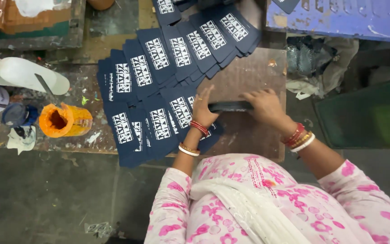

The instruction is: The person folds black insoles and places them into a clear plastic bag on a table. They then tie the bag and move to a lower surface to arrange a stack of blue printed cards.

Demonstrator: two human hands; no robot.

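Both my hands grip a small stack of dark navy pieces (229,106) held edge-up on the brown board (249,77). My left hand (202,108) clasps its left end, fingers upright, wrist in red and white bangles. My right hand (264,105) covers its right end, also bangled. Left of the stack, several navy printed pieces (159,123) with white block prints lie overlapped in a fan, and a second row of them (177,49) runs toward the back.
An orange paint-smeared can (63,120) lies on the stained bench at left, near a blue lidded jar (16,114) and a white plastic bottle (23,72). A blue painted surface (339,18) sits back right, crumpled plastic and rags (321,63) beneath it.
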